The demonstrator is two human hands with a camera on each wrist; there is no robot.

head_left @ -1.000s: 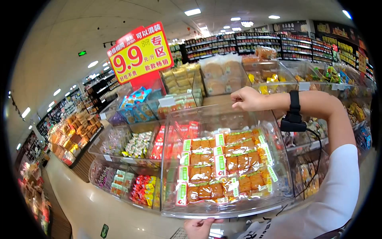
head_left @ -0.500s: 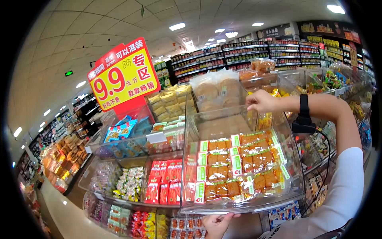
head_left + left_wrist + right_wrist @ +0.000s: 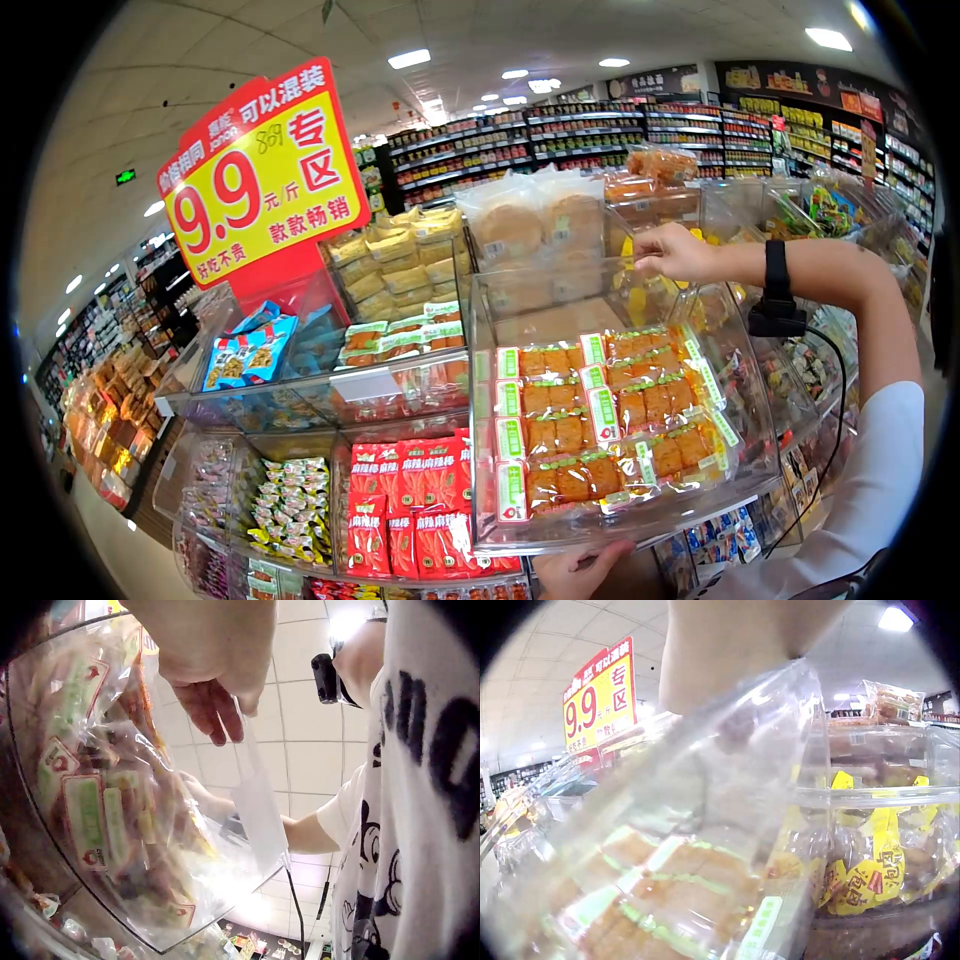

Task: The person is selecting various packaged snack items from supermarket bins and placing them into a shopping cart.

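Note:
Both my hands hold a clear plastic bin [image 3: 545, 322], tilted with its front toward me. Inside lie rows of clear-wrapped brown snack packs [image 3: 560, 435] with green-and-white labels. My right hand [image 3: 678, 252] grips the far wall's top rim near its right corner, fingers curled over it. At the front lower edge, my left hand [image 3: 580, 572] pinches the lip, thumb uppermost; the left wrist view shows its fingers and thumb on either side of a pale strip [image 3: 259, 817] there. The bin's clear wall [image 3: 742, 765] fills the middle of the right wrist view.
Red snack packs [image 3: 400, 540] and small wrapped sweets [image 3: 292, 505] lie in bins to the left. Behind stand bagged round breads [image 3: 540, 225] and yellow packs [image 3: 400, 265]. A red-and-yellow price sign [image 3: 262, 175] rises at the left; more bins curve away right.
The bin has moved right relative to the display, uncovering the red packs it overlapped before. The view has turned, so the price sign now sits farther left. Both hands keep hold of the bin.

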